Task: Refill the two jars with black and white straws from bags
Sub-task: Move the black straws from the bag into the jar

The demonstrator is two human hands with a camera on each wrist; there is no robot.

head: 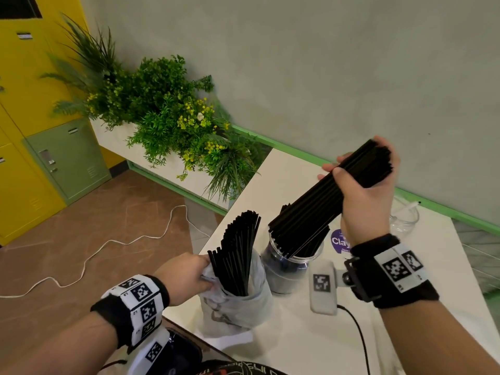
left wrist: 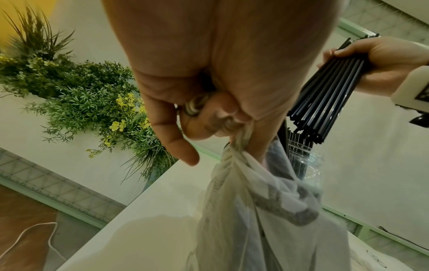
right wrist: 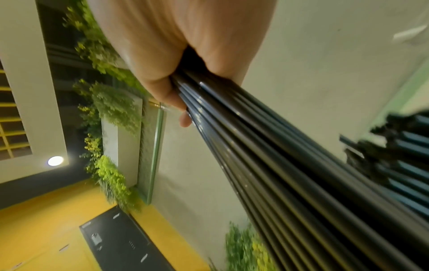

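My right hand [head: 362, 182] grips a thick bundle of black straws [head: 322, 201] near its upper end; the bundle slants down-left, its lower end just over the mouth of a clear jar [head: 292, 269] that holds more black straws. The bundle also shows in the right wrist view [right wrist: 267, 165] and the left wrist view [left wrist: 325, 99]. My left hand [head: 189, 277] pinches the bunched rim of a thin plastic bag [head: 235, 301] standing on the white table [head: 297, 342]. More black straws [head: 238, 253] fan out of the bag. The bag's twisted edge [left wrist: 239, 146] runs through my left fingers.
A second clear jar [head: 404, 216] stands at the back right by the wall. A white device [head: 323, 286] with a black cable lies beside the straw jar, a purple sticker [head: 339, 240] behind it. A planter of green plants [head: 167, 117] is at the left. A white cord [head: 108, 255] trails on the floor.
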